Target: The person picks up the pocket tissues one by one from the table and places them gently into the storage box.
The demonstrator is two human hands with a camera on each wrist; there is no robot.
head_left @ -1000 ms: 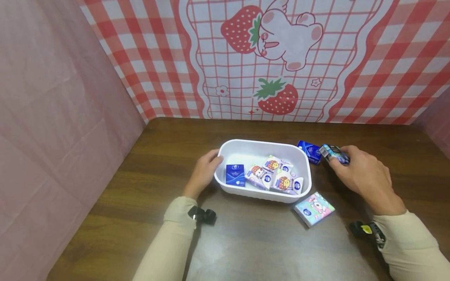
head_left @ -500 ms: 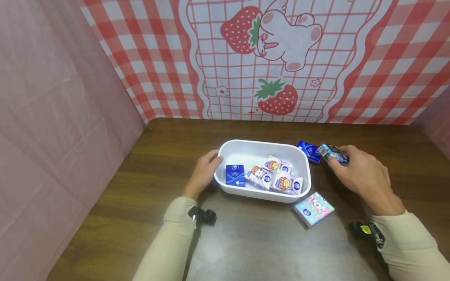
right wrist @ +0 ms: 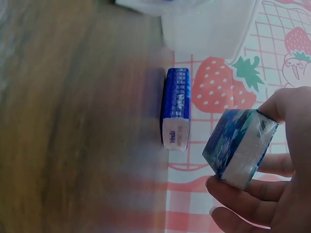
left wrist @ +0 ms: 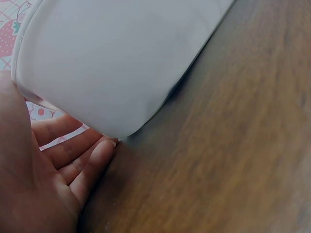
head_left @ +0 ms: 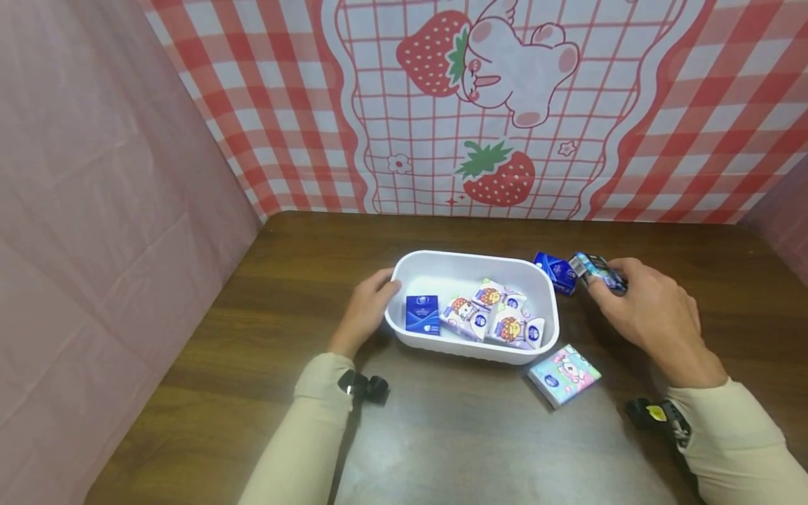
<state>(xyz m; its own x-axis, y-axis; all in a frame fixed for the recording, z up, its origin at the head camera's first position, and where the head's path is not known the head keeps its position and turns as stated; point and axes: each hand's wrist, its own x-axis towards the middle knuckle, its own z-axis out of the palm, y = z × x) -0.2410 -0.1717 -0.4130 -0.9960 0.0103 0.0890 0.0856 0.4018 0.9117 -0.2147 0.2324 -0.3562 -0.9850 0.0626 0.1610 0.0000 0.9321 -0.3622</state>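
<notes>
My left hand (head_left: pixel 366 308) grips the left end of a white plastic bin (head_left: pixel 467 259), thumb at the rim and fingers along the outer wall (left wrist: pixel 112 68). Inside lie a dark blue tissue pack (head_left: pixel 421 315) on the left and several white cartoon-print tissue packs (head_left: pixel 463 317) on the right. Right of the bin, my right hand (head_left: pixel 656 312) pinches a dark, blue-patterned tissue pack (right wrist: pixel 238 145) between thumb and fingers, lifted off the table. A blue tissue pack (head_left: pixel 555 273) lies just left of it, close to the bin's right end.
A pastel cartoon tissue pack (head_left: pixel 564 376) rests on the brown wooden table (head_left: pixel 303 280), near the bin's front right corner. Behind the table hangs a red-checked strawberry cloth (head_left: pixel 284 105). A pale pink curtain (head_left: pixel 113 210) borders the left side.
The pack in my right hand has tipped slightly, its left end rising a little. My left hand and the bin stay where they were.
</notes>
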